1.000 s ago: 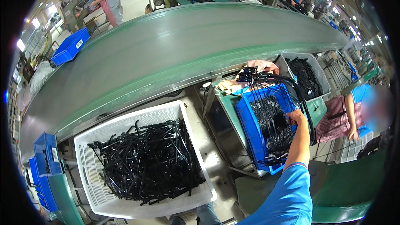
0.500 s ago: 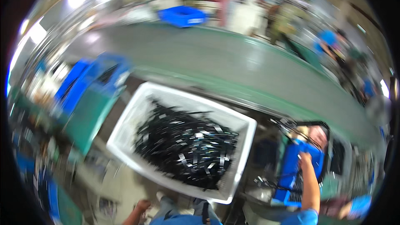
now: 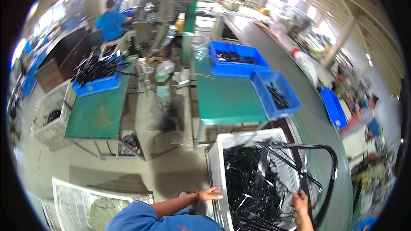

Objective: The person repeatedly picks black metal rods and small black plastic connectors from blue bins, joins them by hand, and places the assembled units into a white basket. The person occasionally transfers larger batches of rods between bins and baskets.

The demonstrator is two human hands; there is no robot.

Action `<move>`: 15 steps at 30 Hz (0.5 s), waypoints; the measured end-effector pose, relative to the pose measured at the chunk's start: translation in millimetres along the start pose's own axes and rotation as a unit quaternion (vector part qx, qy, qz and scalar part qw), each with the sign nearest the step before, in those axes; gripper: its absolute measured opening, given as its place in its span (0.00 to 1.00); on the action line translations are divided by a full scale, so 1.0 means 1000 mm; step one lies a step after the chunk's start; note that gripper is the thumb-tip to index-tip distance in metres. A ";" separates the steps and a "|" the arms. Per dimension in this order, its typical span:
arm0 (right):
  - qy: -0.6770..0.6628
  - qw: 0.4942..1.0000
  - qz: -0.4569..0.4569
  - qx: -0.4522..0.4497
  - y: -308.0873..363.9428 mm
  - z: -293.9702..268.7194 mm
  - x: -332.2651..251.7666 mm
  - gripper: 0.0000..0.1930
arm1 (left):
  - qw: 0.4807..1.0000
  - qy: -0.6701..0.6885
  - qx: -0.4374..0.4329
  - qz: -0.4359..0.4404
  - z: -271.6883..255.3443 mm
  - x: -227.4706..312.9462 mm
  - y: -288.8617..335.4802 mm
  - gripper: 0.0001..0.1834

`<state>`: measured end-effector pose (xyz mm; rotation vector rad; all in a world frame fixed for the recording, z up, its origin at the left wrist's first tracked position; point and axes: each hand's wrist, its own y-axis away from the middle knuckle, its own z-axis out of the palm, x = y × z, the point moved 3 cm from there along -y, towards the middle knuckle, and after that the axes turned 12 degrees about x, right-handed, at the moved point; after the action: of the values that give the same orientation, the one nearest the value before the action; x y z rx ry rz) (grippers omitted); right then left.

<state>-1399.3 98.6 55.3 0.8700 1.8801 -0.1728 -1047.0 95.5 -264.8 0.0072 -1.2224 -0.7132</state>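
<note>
A large white plastic crate [image 3: 217,167] stands before me, heaped with thin black strips [image 3: 250,175], some of them glossy. My left hand [image 3: 210,194] is at the crate's left rim, fingers stretched out and holding nothing. Over the crate's right side, my right hand [image 3: 300,205] is closed, its fingers curled round long black strips. These held strips [image 3: 332,167] arch up and bend back in a wide loop across the crate and the conveyor edge. Exactly where they pass through the fingers is hard to see.
Beyond the crate, a green table [image 3: 227,98] carries two blue bins [image 3: 265,69] of black parts. A conveyor [image 3: 274,51] runs along the right. Another green table [image 3: 96,115] at left bears a blue bin [image 3: 98,86] piled with black strips. A person in blue [image 3: 110,25] is farther back.
My view has swung left. My right hand has left the blue bin at the right and is now over the white crate with looped black strips. My left hand has come to the rim.
</note>
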 end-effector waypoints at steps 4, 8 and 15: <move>-0.137 0.962 0.024 -0.235 0.036 0.223 -0.088 0.10 | 0.980 0.175 0.096 0.030 -0.100 0.100 0.068 0.37; -0.163 0.897 0.090 -0.401 0.089 0.399 -0.114 0.10 | 0.947 0.165 0.200 0.192 -0.195 0.166 0.180 0.40; -0.051 0.764 0.239 -0.598 0.220 0.640 -0.117 0.11 | 0.767 -0.274 0.579 0.038 -0.276 0.211 0.332 0.46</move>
<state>-760.1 -104.3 -95.0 0.3506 1.1902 1.1626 -613.8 150.6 -63.4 0.8224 -2.0584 0.2525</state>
